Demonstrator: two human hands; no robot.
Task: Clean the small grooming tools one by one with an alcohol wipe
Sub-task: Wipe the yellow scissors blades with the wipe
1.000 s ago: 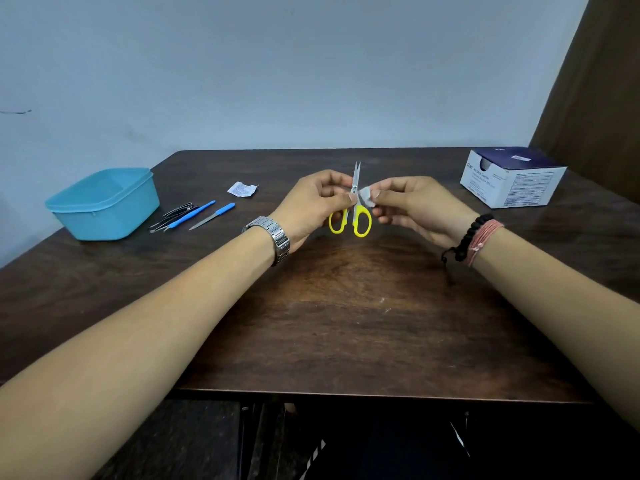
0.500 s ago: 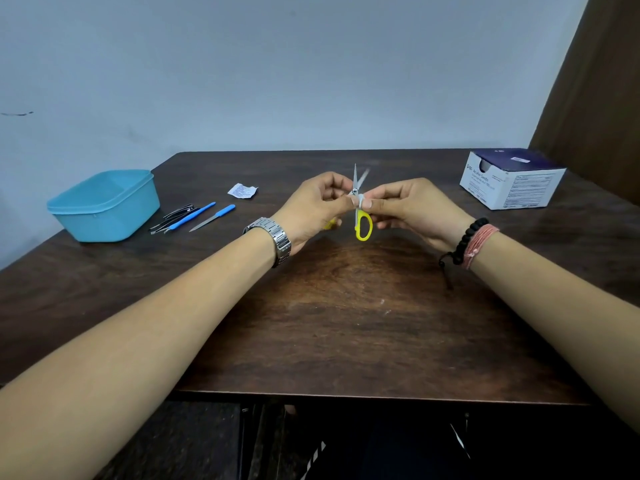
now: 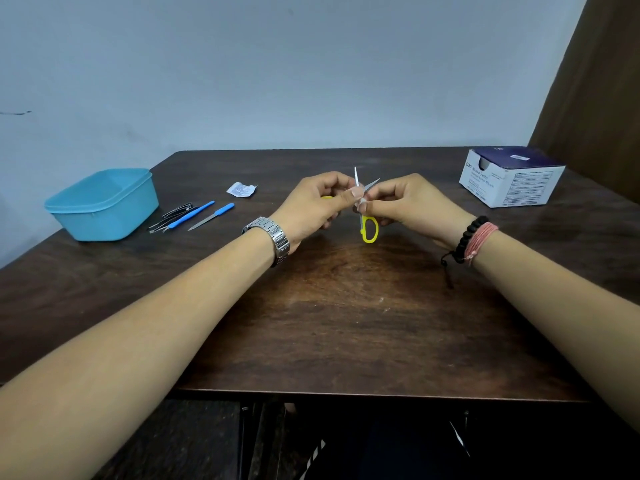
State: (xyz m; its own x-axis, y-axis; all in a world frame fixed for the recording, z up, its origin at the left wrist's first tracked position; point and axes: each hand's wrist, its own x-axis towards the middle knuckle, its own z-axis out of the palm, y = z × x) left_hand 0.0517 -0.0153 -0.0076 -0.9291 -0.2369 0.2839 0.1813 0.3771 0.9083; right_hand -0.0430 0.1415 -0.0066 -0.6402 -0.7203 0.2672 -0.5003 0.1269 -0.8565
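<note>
Small scissors with yellow handles (image 3: pixel 369 229) are held upright above the middle of the table, blades spread apart and pointing up. My left hand (image 3: pixel 317 206) grips one handle, which is mostly hidden in the palm. My right hand (image 3: pixel 407 202) pinches a small white alcohol wipe (image 3: pixel 362 204) against the blades near the pivot. The other yellow handle hangs free below the hands.
At the left lie a blue-handled nail file (image 3: pixel 212 216), another blue-handled tool (image 3: pixel 191 214) and dark metal tweezers or clippers (image 3: pixel 173 216), beside a light blue tub (image 3: pixel 104 204). A torn wipe wrapper (image 3: pixel 241 189) lies behind them. A box of alcohol swabs (image 3: pixel 510 176) stands far right.
The scissor blades have opened wider and one yellow handle has slid into my left palm. My right hand has worked the wipe from beside the blades in to the pivot.
</note>
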